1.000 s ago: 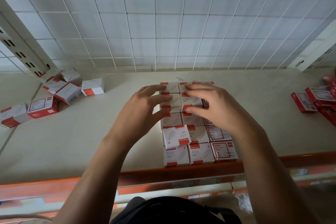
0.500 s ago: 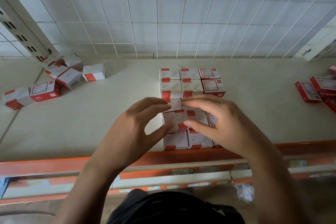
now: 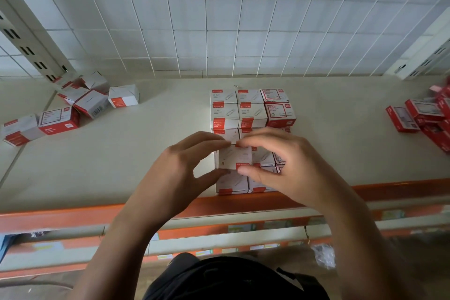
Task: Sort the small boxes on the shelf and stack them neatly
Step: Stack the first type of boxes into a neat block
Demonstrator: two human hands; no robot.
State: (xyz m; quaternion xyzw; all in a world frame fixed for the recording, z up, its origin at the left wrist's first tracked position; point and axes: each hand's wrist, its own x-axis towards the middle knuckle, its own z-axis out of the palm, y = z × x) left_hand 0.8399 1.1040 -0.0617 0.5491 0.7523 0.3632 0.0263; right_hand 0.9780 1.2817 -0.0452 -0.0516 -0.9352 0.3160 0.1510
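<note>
- Seen from above, a person's left hand (image 3: 180, 173) and right hand (image 3: 287, 163) meet over the middle of a pale shelf (image 3: 146, 153).
- Both hands pinch one small box (image 3: 235, 158), white with a red strip. Each forefinger curls over its far edge and each thumb presses its near edge.
- The small box is on top of the near rows of a tidy block of boxes (image 3: 250, 112), which runs back from the orange rail (image 3: 73, 214) at the shelf's front. I cannot tell whether it rests there or hangs just above.
- To place it well, it probably needs turning square to the box beneath, with edges flush and the red strip facing the same way as its neighbours.
- Setting it down flat and loosening both pinches together should keep it from twisting. A light touch should avoid nudging the rows beside it.
- Loose boxes (image 3: 85, 102) lie tumbled at the far left and red boxes (image 3: 418, 117) at the right edge, both well apart from the block and seemingly unsorted.
</note>
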